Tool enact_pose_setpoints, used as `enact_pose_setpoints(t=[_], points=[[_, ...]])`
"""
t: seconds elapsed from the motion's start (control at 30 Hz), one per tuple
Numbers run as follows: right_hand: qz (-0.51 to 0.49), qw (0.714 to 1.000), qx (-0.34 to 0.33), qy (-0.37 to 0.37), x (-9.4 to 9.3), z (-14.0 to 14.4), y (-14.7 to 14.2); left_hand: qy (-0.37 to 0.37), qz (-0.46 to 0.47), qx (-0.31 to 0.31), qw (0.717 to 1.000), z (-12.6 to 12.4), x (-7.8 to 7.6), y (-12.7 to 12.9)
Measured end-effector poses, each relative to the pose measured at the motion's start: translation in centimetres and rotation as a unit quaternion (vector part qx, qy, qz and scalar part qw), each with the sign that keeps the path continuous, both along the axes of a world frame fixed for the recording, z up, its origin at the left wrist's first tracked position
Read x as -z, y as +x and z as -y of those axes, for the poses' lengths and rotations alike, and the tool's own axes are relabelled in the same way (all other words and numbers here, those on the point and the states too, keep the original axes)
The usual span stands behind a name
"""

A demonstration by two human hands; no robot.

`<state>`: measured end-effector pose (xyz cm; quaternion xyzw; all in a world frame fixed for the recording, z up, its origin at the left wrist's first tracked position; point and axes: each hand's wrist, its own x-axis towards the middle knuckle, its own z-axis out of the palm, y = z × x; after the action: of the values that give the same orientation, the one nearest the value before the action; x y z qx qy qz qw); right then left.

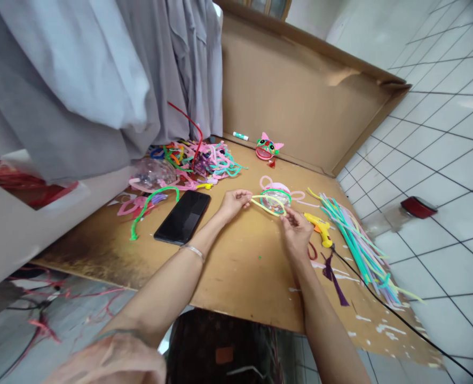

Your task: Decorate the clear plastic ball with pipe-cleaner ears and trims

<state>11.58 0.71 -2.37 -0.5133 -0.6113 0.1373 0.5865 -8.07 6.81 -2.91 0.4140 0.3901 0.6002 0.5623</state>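
We see two bare forearms, ours, with no sleeves showing anywhere along them up to the lower edge of the view. The left hand [233, 204] and the right hand [296, 232] wear no gloves, and we can make out no rings at this size. Around the left wrist sits a thin, pale metal bangle [192, 250], a plain narrow band without any charm or marking that we can tell. The right wrist carries nothing. Fingernails are too small and blurred for us to describe. Near the bottom left corner a blurred bare part of our body fills the edge, too soft to tell apart.
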Motion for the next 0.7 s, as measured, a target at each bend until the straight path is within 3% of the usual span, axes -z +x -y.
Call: enact_pose_setpoints(t=[0.13,0.37,0.53,0.7], points=[[-0.026,1.000,-0.011,-0.009,-0.1,0.1,-0.1,-0.002,0.008,0.002,1.000,0.1,-0.1,-0.1],[-0.218,0.973,-0.039,-0.065,-0.6,-0.3,-0.5,-0.028,0.037,0.020,0.999,0.3,-0.2,-0.2],[-0.284,0.956,-0.033,-0.062,-1.2,-0.5,0.1,-0.076,0.068,0.124,0.987,0.6,-0.5,-1.0],[-0.315,0.947,-0.037,-0.060,-1.2,-0.7,0.7,-0.072,0.057,0.204,0.975,0.8,-0.7,-1.8]])
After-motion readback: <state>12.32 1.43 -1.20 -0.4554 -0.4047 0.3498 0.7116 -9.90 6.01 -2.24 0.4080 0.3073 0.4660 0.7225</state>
